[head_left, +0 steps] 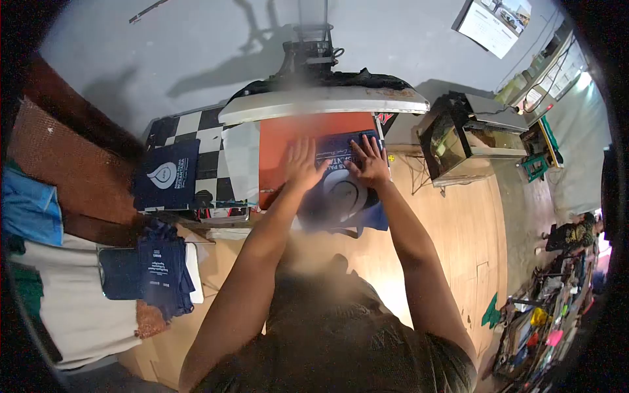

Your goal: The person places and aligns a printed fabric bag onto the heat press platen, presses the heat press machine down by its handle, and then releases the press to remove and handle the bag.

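Observation:
A dark navy cloth piece with white lettering and a round white print lies on the orange pad of a heat press. My left hand lies flat with fingers stretched, partly over the orange pad and at the cloth's left edge. Spread fingers of my right hand rest on the cloth's upper right part. The press's pale upper plate is raised just beyond my fingertips. A hazy blur crosses the middle of the view, softening the print and the cloth's lower edge.
A similar navy printed cloth lies on a checkered surface to the left. Folded navy cloths are stacked lower left. A glass-sided box stands at right. Another person and a cluttered rack are farther right.

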`<move>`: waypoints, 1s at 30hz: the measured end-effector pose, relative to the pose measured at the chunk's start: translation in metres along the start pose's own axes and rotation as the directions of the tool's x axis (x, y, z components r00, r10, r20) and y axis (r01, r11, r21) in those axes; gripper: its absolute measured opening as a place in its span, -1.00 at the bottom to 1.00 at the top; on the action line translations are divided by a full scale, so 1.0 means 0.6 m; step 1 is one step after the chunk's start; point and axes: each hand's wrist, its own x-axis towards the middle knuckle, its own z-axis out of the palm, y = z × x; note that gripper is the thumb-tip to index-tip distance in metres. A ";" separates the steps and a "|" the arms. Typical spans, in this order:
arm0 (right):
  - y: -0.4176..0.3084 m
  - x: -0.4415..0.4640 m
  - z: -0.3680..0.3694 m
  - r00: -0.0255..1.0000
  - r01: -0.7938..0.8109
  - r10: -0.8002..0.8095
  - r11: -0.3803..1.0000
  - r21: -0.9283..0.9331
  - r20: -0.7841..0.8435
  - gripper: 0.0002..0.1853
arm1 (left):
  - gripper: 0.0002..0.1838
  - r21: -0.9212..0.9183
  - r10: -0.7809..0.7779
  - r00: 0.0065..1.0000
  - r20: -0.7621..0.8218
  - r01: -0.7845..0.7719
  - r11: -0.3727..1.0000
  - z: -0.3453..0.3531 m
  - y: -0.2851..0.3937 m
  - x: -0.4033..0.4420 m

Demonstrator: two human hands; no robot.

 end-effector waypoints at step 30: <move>-0.002 -0.014 0.010 0.997 -0.072 0.072 0.997 -0.023 0.026 -0.12 | -0.06 -0.007 0.082 0.996 -0.046 -0.082 0.997 0.008 -0.014 0.006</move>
